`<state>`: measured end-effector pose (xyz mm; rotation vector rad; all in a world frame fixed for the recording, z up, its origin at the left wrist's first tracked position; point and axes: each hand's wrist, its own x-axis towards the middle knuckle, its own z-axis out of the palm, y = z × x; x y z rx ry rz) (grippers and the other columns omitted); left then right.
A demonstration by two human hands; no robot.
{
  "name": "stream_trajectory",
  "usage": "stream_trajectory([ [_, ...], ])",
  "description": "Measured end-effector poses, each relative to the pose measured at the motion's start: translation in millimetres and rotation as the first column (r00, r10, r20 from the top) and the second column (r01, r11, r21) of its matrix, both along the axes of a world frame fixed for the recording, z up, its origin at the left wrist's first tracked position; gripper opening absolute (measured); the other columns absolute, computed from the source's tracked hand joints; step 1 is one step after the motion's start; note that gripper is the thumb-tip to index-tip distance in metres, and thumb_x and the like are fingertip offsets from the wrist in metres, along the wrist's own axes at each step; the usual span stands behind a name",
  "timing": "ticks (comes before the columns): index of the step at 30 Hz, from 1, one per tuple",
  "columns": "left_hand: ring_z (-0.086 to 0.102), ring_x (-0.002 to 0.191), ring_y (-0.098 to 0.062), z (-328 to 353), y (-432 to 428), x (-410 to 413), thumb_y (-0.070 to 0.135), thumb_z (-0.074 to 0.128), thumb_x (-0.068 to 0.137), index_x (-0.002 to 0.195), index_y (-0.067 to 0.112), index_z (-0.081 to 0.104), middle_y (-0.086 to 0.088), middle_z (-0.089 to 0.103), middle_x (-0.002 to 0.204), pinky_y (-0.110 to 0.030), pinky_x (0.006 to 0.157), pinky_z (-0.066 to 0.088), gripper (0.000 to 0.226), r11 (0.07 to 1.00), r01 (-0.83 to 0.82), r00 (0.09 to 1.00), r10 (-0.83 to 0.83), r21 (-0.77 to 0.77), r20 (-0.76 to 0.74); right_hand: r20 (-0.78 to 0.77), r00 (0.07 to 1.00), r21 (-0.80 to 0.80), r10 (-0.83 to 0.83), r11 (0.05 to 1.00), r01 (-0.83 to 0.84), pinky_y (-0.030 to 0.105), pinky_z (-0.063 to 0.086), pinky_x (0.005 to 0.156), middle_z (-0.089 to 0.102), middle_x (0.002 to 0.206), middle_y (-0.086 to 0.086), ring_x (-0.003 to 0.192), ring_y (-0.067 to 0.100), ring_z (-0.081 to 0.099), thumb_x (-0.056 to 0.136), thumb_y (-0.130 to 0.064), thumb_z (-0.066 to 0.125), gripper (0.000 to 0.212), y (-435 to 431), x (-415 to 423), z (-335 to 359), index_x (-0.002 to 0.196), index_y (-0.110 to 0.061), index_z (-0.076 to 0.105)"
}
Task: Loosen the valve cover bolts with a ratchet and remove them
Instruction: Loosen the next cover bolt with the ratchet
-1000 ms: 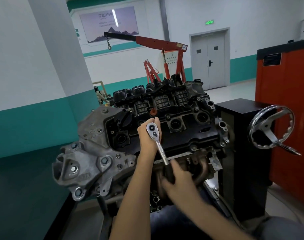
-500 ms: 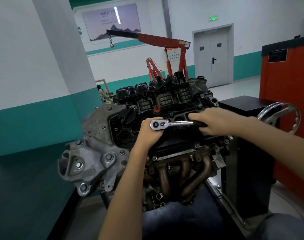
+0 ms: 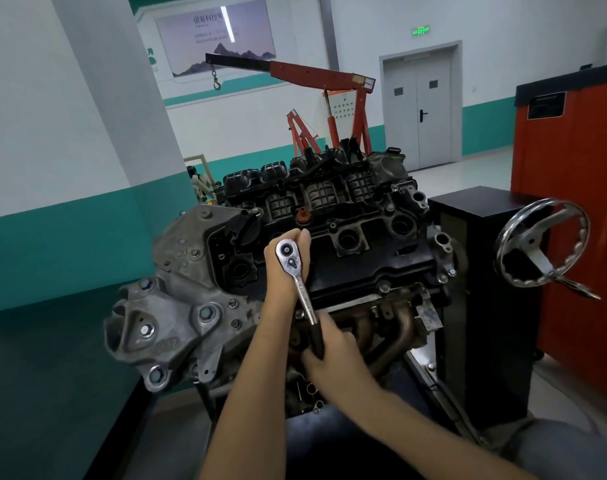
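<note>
The chrome ratchet [image 3: 302, 294] has its round head over the left part of the black valve cover [image 3: 367, 268], with its shaft slanting down and nearer to a black grip. A silver bolt [image 3: 384, 287] sits in the cover's near edge.

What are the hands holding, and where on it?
A ratchet: the right hand grips its black handle end, while the left hand curls around its head at the valve cover.
</note>
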<state>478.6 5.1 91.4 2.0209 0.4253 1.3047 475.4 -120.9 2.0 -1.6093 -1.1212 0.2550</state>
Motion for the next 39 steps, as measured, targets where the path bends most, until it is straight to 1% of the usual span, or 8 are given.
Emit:
stream_trajectory([
  [4,0.021,0.056,-0.013,1.9,5.0,-7.4,0.004,0.056,0.096,0.060,0.012,0.027,-0.004,0.022,0.058,-0.029,0.055,0.017,0.047,0.992,0.125,0.989,-0.126,-0.013,-0.082,0.397,0.914,-0.229,0.088,0.973,0.005,0.021,0.040,0.057,0.052,0.079,0.005,0.063,0.019,0.052,0.086,-0.009,0.060,0.041,-34.7,72.6,38.1,0.125,-0.013,0.050],
  [10,0.022,0.052,-0.005,1.0,0.4,-9.5,0.010,0.057,0.096,0.057,0.017,0.027,0.010,0.025,0.053,-0.024,0.053,0.019,0.050,0.985,0.145,0.987,-0.150,-0.091,-0.053,0.899,0.403,-0.278,0.173,0.935,0.220,0.025,0.042,0.058,0.051,0.076,-0.008,0.064,0.014,0.053,0.091,-0.018,0.057,0.022,-38.4,141.4,133.5,0.111,-0.023,0.048],
  [14,0.045,0.051,-0.015,-5.5,-4.7,-5.2,0.012,0.057,0.097,0.062,0.001,0.046,-0.006,0.047,0.057,-0.035,0.055,0.033,0.038,0.961,0.103,0.991,-0.076,-0.255,0.113,0.741,0.670,-0.230,0.043,0.954,0.192,0.019,0.036,0.049,0.050,0.069,-0.008,0.058,0.012,0.053,0.087,-0.016,0.059,0.020,-41.2,108.5,81.7,0.099,-0.024,0.046],
  [18,0.023,0.050,-0.003,-6.6,-11.2,0.1,0.012,0.055,0.099,0.061,0.021,0.026,0.010,0.023,0.057,-0.020,0.051,0.020,0.048,0.981,0.074,0.989,-0.049,-0.181,0.142,0.189,0.982,-0.110,0.026,0.994,-0.005,0.016,0.038,0.045,0.051,0.062,-0.005,0.046,0.003,0.045,0.082,-0.012,0.064,0.019,-31.2,38.3,18.7,0.089,-0.020,0.049],
  [23,0.024,0.046,-0.004,-3.1,-9.7,-1.8,0.012,0.053,0.100,0.061,0.019,0.024,0.006,0.021,0.058,-0.017,0.046,0.022,0.049,0.996,0.007,0.997,0.000,-0.092,0.079,-0.292,0.935,-0.090,0.200,0.968,-0.235,0.021,0.038,0.034,0.051,0.043,-0.001,0.032,0.013,0.046,0.087,-0.005,0.059,0.013,-15.2,14.9,32.4,0.077,-0.011,0.053],
  [27,0.026,0.047,-0.004,-5.1,-6.2,-3.1,0.013,0.055,0.099,0.059,0.019,0.026,0.012,0.028,0.051,-0.016,0.049,0.024,0.050,0.980,0.088,0.995,-0.079,-0.179,0.056,0.075,0.990,-0.315,0.119,0.945,-0.089,0.021,0.034,0.034,0.048,0.044,0.000,0.033,0.012,0.043,0.088,-0.011,0.061,0.021,-29.6,67.6,75.7,0.069,-0.016,0.053],
  [31,0.057,0.066,-0.019,-7.2,-6.9,-5.9,0.011,0.058,0.097,0.076,-0.005,0.060,-0.006,0.063,0.072,-0.024,0.062,0.042,0.026,0.964,0.102,0.992,-0.082,-0.244,0.091,0.654,0.756,-0.306,0.037,0.927,0.219,0.028,0.042,0.055,0.053,0.062,-0.003,0.059,0.018,0.052,0.082,-0.025,0.064,0.024,-33.2,110.6,134.4,0.063,-0.017,0.053],
  [39,0.026,0.062,-0.010,-10.1,-12.7,-0.8,0.012,0.059,0.097,0.063,0.019,0.029,0.001,0.025,0.064,-0.013,0.056,0.029,0.046,0.971,0.075,0.988,-0.041,-0.229,0.150,0.178,0.984,-0.121,-0.011,0.992,0.033,0.013,0.036,0.048,0.049,0.060,-0.005,0.049,0.002,0.044,0.088,-0.014,0.061,0.030,-24.1,27.3,34.3,0.066,-0.023,0.043],
])
